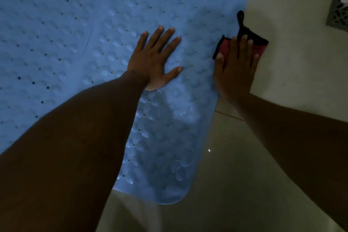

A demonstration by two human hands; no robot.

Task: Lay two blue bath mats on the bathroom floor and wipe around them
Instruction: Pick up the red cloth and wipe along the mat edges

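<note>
wiping step: left hand (154,60), fingers spread flat, steadies the blue mat (169,128) beneath it, second mat (37,43) to its left; right hand (235,69) presses the red cloth (256,48) open-fingered on the floor (282,84) beside that mat, next likely sliding along its edge.

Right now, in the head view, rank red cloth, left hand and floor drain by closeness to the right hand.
1. red cloth, pressed under the right hand.
2. left hand, leftward on the blue mat.
3. floor drain, upper right corner.
</note>
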